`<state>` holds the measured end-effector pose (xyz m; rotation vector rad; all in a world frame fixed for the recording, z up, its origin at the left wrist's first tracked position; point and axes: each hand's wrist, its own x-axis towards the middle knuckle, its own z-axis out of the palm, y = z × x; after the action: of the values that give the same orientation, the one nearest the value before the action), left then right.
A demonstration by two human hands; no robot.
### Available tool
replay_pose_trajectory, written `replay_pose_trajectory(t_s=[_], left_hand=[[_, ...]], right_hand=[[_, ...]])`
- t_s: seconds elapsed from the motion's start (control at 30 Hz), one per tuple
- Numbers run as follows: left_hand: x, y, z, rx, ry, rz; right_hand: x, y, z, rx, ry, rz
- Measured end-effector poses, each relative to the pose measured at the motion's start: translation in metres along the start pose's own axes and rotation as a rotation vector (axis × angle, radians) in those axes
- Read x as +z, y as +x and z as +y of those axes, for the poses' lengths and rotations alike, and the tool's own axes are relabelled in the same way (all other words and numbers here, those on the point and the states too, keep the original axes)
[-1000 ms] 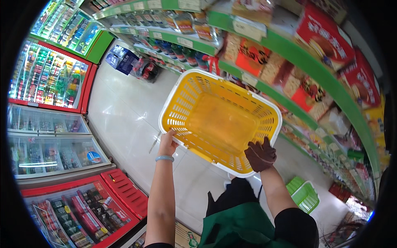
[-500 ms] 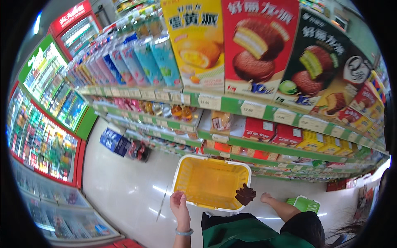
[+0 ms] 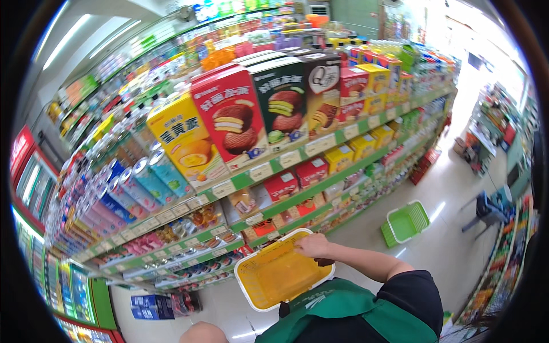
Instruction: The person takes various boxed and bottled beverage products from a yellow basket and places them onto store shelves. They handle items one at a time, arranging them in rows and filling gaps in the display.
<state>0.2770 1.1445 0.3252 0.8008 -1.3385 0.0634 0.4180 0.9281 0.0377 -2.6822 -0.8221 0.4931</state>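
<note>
In front of me is a yellow basket (image 3: 269,280) with a white rim. My right hand (image 3: 313,247) lies across its right side, fingers curled down inside the rim. Whether they grip the basket or something small is hidden. Under the wrist shows part of a dark brown leaf-shaped piece (image 3: 324,262) by the rim. A rounded patch of bare skin at the lower edge seems to be my left hand or arm (image 3: 203,332); no fingers show, and it is apart from the basket.
A long shelf unit (image 3: 329,142) holds cans (image 3: 166,174) and snack boxes (image 3: 229,123). A green basket (image 3: 392,233) stands on the floor at right, near a dark chair (image 3: 489,208). Blue packs (image 3: 151,307) lie at lower left, near the glass-door coolers (image 3: 74,291).
The view has swung right and up along the shelf. My right hand has come over the basket from its right. My left hand has left the basket's near left corner.
</note>
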Motion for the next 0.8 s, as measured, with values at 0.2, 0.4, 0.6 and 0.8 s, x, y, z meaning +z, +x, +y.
replay_pose_trajectory(t_s=[0.2, 0.4, 0.6, 0.8], left_hand=[[-0.012, -0.002, -0.022, -0.178, 0.002, 0.043], [-0.017, 0.006, -0.031, -0.256, 0.020, 0.043], [-0.020, 0.014, -0.022, -0.287, 0.058, 0.017], [-0.005, 0.029, 0.011, -0.260, 0.113, -0.109]], right_hand=[[-0.030, -0.017, -0.042, -0.033, 0.082, 0.140], [-0.042, -0.016, -0.031, -0.099, 0.135, 0.233], [-0.089, -0.018, -0.028, -0.211, 0.086, 0.184], [-0.171, 0.003, -0.053, -0.675, 0.093, 0.555]])
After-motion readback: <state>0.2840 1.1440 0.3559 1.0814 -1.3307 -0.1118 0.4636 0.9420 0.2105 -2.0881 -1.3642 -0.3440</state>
